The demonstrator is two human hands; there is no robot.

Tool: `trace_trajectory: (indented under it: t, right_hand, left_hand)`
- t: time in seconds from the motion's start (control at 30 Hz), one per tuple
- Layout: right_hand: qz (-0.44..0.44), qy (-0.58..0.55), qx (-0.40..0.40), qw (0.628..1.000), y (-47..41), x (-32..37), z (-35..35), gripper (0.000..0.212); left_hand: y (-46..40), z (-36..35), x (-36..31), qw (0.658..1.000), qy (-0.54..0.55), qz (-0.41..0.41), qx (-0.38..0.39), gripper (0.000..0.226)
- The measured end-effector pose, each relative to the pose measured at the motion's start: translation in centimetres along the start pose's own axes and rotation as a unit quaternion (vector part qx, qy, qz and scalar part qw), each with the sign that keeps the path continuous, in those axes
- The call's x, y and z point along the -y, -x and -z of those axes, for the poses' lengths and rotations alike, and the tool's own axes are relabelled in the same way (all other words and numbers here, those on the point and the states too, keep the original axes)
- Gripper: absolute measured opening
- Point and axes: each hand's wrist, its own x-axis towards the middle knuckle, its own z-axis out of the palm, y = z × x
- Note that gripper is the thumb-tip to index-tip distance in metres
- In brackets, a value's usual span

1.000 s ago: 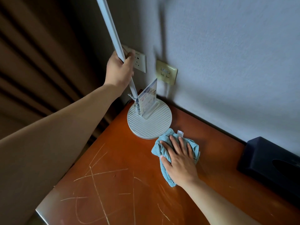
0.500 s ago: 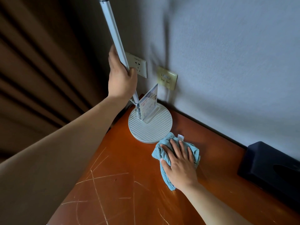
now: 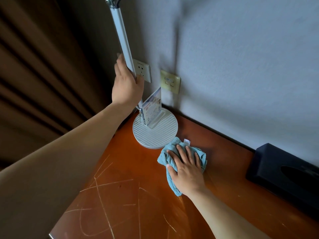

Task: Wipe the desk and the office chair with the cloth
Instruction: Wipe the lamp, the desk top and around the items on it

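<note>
A white lamp (image 3: 155, 131) with a ribbed round base stands at the far left, its slim arm (image 3: 121, 38) rising upward. A small card stand (image 3: 152, 107) sits on the base. Two wall sockets (image 3: 170, 81) lie behind. A dark tissue box (image 3: 283, 171) sits far right; brown curtains (image 3: 38, 75) hang left.

Both of the person's forearms are bare right up to the picture's edge, the left hand (image 3: 126, 87) at about eleven o'clock and the right hand (image 3: 187, 169) near five o'clock, nails trimmed short.
</note>
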Motion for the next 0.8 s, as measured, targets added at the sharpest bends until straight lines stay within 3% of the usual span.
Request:
trace_trajectory:
  t: [0.23,0.37,0.57,0.7,0.8]
  right_hand:
    - [-0.020,-0.007,-0.001,1.000,1.3,-1.5,0.8,0.060]
    - [-0.044,-0.007,0.030,0.999,1.5,-2.7,1.7,0.064]
    - [-0.080,-0.004,0.012,0.997,0.9,-4.9,2.7,0.065]
    - [-0.121,-0.017,-0.004,0.992,-1.5,-6.2,3.2,0.071]
    - [-0.140,-0.024,-0.012,0.990,-3.2,-6.8,3.0,0.062]
  left_hand:
    - [5.8,-1.5,-0.4,0.999,-0.017,0.045,0.017,0.090]
    - [12.2,-4.4,-1.4,0.998,-0.039,0.018,0.052,0.093]
    - [16.9,-8.5,-2.8,0.977,-0.103,-0.137,0.126,0.066]
    - [16.2,-9.1,-2.8,0.972,-0.116,-0.160,0.124,0.051]
    - [15.9,-9.1,-2.5,0.969,-0.126,-0.178,0.119,0.045]
